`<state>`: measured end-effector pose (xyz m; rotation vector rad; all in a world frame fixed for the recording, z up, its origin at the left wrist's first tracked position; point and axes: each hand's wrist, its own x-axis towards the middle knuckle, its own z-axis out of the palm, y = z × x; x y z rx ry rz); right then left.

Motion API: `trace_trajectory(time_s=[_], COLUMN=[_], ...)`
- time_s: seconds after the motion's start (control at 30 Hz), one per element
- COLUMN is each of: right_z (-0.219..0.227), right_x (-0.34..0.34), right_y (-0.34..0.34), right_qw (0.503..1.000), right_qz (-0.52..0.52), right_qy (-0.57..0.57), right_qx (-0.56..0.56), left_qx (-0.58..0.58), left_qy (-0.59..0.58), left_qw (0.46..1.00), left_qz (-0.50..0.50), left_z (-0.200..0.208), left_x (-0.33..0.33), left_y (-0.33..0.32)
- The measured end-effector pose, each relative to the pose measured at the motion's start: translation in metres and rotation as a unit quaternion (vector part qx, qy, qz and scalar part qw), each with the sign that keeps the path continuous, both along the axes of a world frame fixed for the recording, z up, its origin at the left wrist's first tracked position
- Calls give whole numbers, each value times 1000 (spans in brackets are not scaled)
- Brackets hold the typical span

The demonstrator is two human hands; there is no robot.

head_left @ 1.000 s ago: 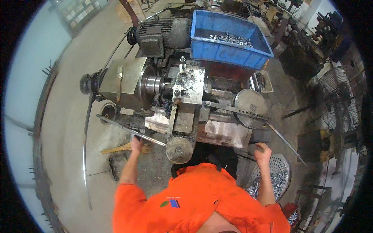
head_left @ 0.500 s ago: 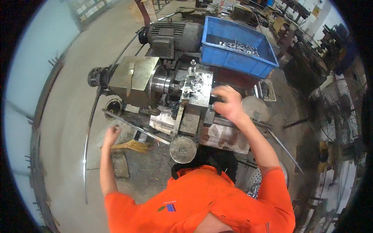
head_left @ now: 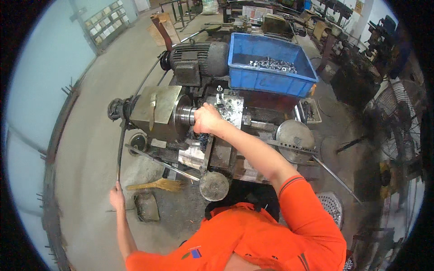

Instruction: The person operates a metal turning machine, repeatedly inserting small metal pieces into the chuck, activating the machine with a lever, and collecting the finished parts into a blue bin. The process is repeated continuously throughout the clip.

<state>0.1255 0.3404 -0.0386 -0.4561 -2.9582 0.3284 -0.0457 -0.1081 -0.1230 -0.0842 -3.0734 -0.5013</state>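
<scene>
The left hand [head_left: 117,198] is closed around a long, slim, dark metal rod [head_left: 120,153] that runs up along the left end of a boxy grey metal housing [head_left: 144,108]. The right hand [head_left: 207,119] has its fingers curled in at the round, silvery steel chuck [head_left: 184,115] on the housing's right side, near a flat, chip-strewn steel block [head_left: 234,108]; whether it grips a part there, I cannot tell.

A straw broom [head_left: 165,184] lies on the floor [head_left: 86,180] — fan [head_left: 400,110] far right.
</scene>
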Motion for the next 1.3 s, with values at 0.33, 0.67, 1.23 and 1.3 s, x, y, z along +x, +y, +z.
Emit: trace_trajectory(time_s=[0.33,0.67,1.23,1.3], right_z=[39,82,-119,-158], right_x=[31,130,640,674], right_y=[31,141,-27,-56], right_qw=[997,924,788,733], right_qz=[10,-162,-613,-669], right_qy=[40,321,-25,-105], right_qx=[67,130,-52,-72], left_qx=[-157,354,395,413], left_qy=[-5,-214,-313,-347], left_qw=[961,889,857,834], left_qz=[-229,-199,-111,-112], left_z=[35,-5,-41,-58], left_x=[16,-30,-80,-104], left_y=[41,49,32,29])
